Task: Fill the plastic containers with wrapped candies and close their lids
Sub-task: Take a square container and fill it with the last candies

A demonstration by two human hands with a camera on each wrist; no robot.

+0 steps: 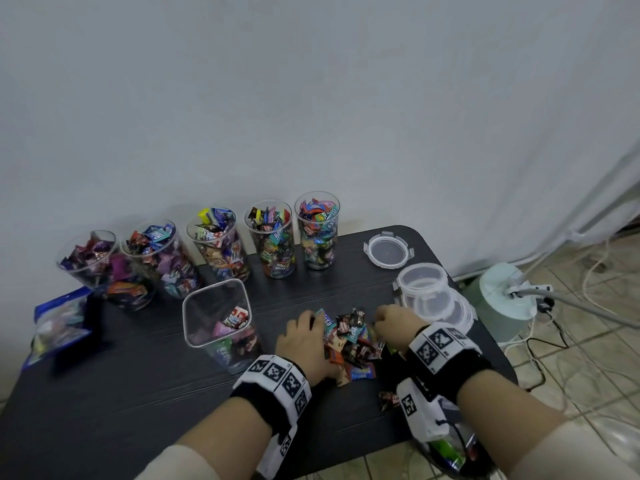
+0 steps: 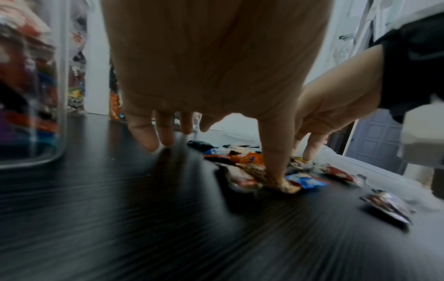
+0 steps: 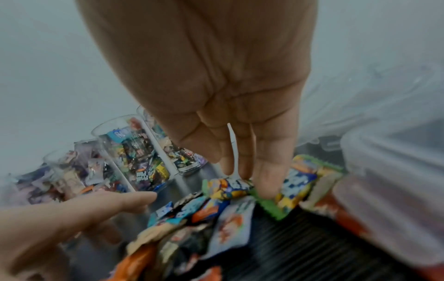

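A loose pile of wrapped candies (image 1: 349, 337) lies on the black table (image 1: 138, 393), with my two hands on either side of it. My left hand (image 1: 313, 327) rests on the pile's left edge, fingers spread downward, and its thumb (image 2: 273, 152) presses a gold-wrapped candy (image 2: 286, 185). My right hand (image 1: 384, 322) touches the pile's right side, and its straight fingers (image 3: 266, 171) rest on a green-edged candy (image 3: 295, 182). Neither hand grips anything. A square clear container (image 1: 221, 323), partly filled, stands open just left of my left hand.
Several tall clear containers (image 1: 277, 237) full of candies stand open along the back edge. Clear round lids (image 1: 388, 249) and a stack of them (image 1: 433, 296) lie at the right. A blue candy bag (image 1: 59, 323) lies far left. One stray candy (image 1: 388, 400) sits near my right wrist.
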